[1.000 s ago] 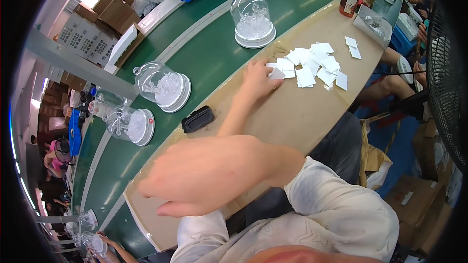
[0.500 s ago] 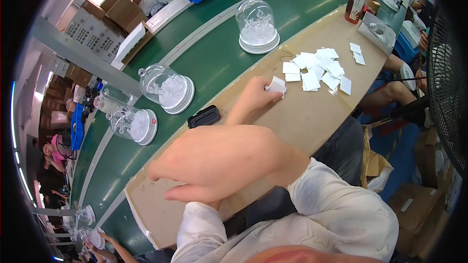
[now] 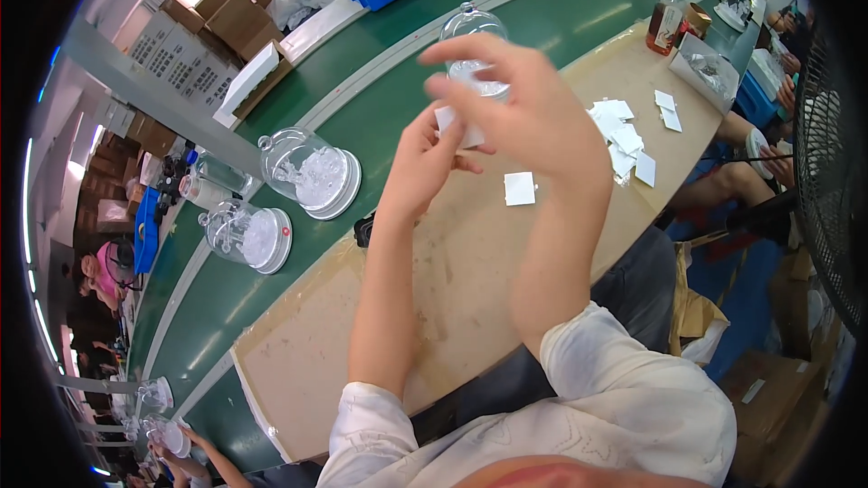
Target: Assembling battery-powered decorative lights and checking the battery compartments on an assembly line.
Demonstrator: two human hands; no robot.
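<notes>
My left hand point(image 3: 421, 163) is closed around a white square piece point(image 3: 459, 129), perhaps a small stack. My right hand point(image 3: 533, 108) hangs just above and right of it, slightly blurred, with fingers apart and nothing seen in them. It partly covers a clear domed glass cover on a white base point(image 3: 472, 20) behind. Below my right wrist, a single white square tile point(image 3: 519, 188) lies flat on the brown board. Farther right is a loose heap of white square tiles point(image 3: 626, 137). A black case point(image 3: 364, 229) is half hidden behind my left forearm.
The brown board point(image 3: 316, 352) adjoins a green conveyor point(image 3: 389, 81) carrying more domes, two of them point(image 3: 312, 172) at left. At the board's far right are a bottle of reddish liquid point(image 3: 665, 18) and a clear-lined tray point(image 3: 705, 72). A black fan point(image 3: 827, 163) stands right; other people sit nearby.
My right hand has swung from low left up to beside the left hand, spreading its fingers. The left hand has moved left with the white piece. One tile now lies alone on the board.
</notes>
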